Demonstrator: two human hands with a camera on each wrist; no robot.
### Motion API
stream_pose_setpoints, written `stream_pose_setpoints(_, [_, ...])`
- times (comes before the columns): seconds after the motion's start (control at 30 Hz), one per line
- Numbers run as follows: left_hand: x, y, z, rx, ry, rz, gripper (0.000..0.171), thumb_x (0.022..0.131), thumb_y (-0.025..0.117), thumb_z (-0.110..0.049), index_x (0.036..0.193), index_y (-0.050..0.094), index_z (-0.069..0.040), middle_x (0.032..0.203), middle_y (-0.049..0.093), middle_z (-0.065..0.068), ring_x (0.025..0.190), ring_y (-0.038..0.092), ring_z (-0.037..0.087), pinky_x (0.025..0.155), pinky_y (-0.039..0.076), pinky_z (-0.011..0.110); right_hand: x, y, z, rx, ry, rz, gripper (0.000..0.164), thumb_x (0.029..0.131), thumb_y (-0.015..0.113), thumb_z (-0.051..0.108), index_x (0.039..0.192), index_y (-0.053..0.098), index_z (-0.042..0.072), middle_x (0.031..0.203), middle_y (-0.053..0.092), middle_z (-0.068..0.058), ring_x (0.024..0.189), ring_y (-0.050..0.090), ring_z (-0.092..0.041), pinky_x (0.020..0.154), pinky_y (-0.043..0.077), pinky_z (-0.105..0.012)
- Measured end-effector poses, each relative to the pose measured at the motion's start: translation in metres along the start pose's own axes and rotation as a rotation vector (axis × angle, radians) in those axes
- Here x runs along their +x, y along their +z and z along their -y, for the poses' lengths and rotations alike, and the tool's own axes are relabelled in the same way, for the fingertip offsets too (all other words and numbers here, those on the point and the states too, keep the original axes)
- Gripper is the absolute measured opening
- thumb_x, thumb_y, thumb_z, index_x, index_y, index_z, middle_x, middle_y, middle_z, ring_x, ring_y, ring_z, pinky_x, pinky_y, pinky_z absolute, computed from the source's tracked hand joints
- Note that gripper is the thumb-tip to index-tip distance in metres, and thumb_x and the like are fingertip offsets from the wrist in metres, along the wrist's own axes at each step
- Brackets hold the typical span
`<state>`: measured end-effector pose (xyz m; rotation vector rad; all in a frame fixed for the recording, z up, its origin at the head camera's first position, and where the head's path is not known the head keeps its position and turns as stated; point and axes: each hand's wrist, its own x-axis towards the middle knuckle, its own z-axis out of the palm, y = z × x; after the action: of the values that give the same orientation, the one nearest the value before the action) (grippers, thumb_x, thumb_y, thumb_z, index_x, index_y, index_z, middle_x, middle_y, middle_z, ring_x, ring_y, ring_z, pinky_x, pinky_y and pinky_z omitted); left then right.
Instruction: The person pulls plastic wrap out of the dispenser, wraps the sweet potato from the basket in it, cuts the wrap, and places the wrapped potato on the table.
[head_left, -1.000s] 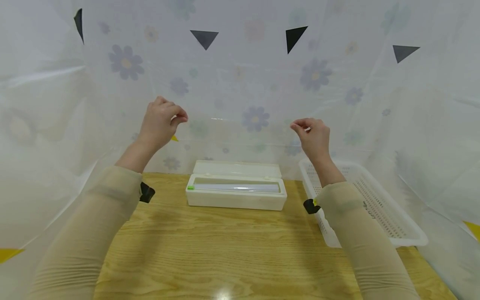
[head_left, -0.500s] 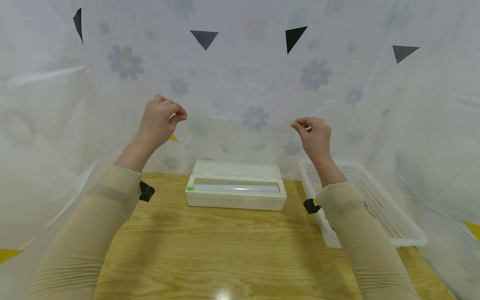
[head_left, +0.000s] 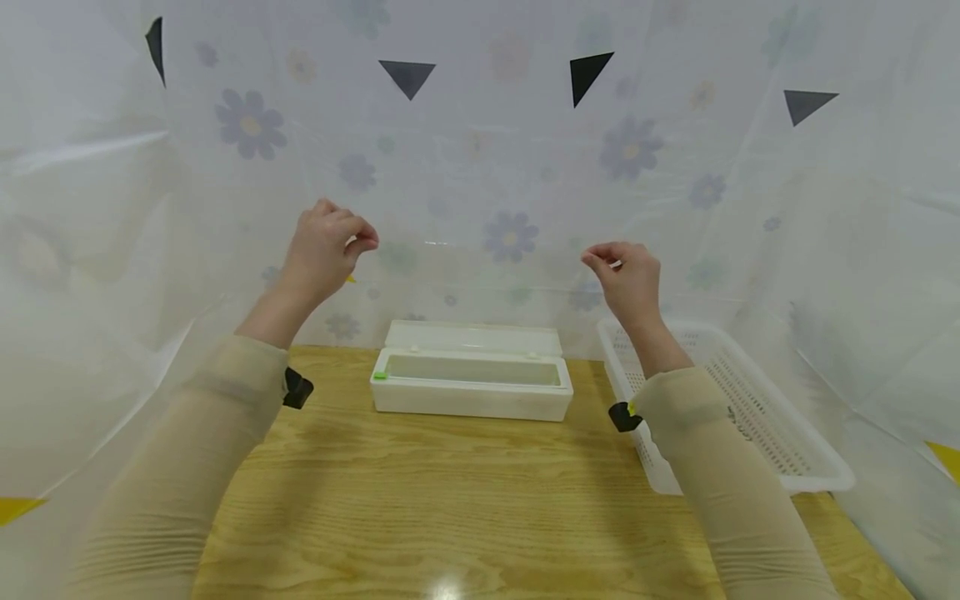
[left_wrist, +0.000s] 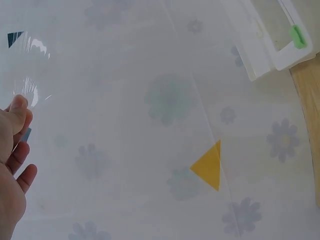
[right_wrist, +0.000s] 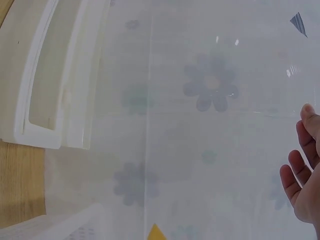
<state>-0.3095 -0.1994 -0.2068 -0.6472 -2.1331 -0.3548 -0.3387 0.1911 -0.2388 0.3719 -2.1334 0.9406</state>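
Observation:
My left hand (head_left: 318,250) and right hand (head_left: 630,279) are raised level with each other, high over the back of the table. Between them is a clear sheet of cling film (head_left: 437,242), nearly invisible apart from glints. Thumb and forefinger of the left hand (left_wrist: 17,140) pinch it, with glints (left_wrist: 37,47) beside the fingertips in the left wrist view. In the right wrist view the right hand (right_wrist: 307,165) pinches the other side, where a thin film edge (right_wrist: 257,111) shows. Below the hands stands a long white cling film box (head_left: 471,402), lid raised, with a green slider (head_left: 381,375) at its left end.
A white perforated basket (head_left: 817,471) stands at the right of the wooden table (head_left: 450,508), partly behind the right forearm. A translucent flower-patterned curtain (head_left: 480,167) with black triangles hangs behind and around the table. Yellow triangles (left_wrist: 207,167) mark it lower down.
Both hands keep their pinch; they rise slightly, then dip a little, the left one more. A whitish band seen earlier in the box opening no longer shows. Box and basket stay put.

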Motion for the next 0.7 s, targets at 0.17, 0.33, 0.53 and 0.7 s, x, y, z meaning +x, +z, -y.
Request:
stream_pose_setpoints(0.17, [-0.003,0.002,0.0,-0.007,-0.009,0.007,0.009,0.084,0.069,-0.011,0.083,0.07,-0.002,0.078,0.067,0.014,0.082,0.05,0.034,0.074,0.038,0.05,0.0,0.002,-0.004,-0.012,0.004,0.005,0.018,0.086,0.07,0.019,0.094,0.074,0.004,0.088,0.068,-0.015,0.083,0.055,-0.025,0.072,0.04,-0.031])
stream_pose_setpoints(0.33, [-0.006,0.005,0.001,-0.024,-0.016,0.005,0.01,0.083,0.069,-0.011,0.084,0.071,-0.001,0.08,0.068,0.014,0.081,0.049,0.034,0.074,0.037,0.049,-0.003,0.001,-0.005,-0.005,0.014,0.025,0.021,0.087,0.068,0.023,0.095,0.073,0.003,0.089,0.068,-0.015,0.083,0.054,-0.024,0.073,0.041,-0.03])
stream_pose_setpoints(0.53, [-0.011,0.004,0.0,-0.076,-0.022,-0.016,0.01,0.082,0.07,-0.01,0.083,0.071,0.0,0.081,0.068,0.016,0.08,0.048,0.033,0.077,0.037,0.048,-0.009,-0.007,0.001,0.0,0.043,0.09,0.027,0.089,0.065,0.03,0.098,0.072,0.005,0.091,0.066,-0.014,0.083,0.053,-0.022,0.07,0.041,-0.029])
stream_pose_setpoints(0.7, [-0.015,0.0,-0.001,-0.089,0.001,-0.029,0.008,0.081,0.072,-0.009,0.083,0.071,-0.001,0.08,0.069,0.015,0.078,0.049,0.032,0.09,0.039,0.049,-0.013,-0.017,0.002,0.01,0.042,0.147,0.029,0.089,0.065,0.033,0.101,0.072,0.007,0.094,0.065,-0.011,0.084,0.053,-0.02,0.068,0.042,-0.026])
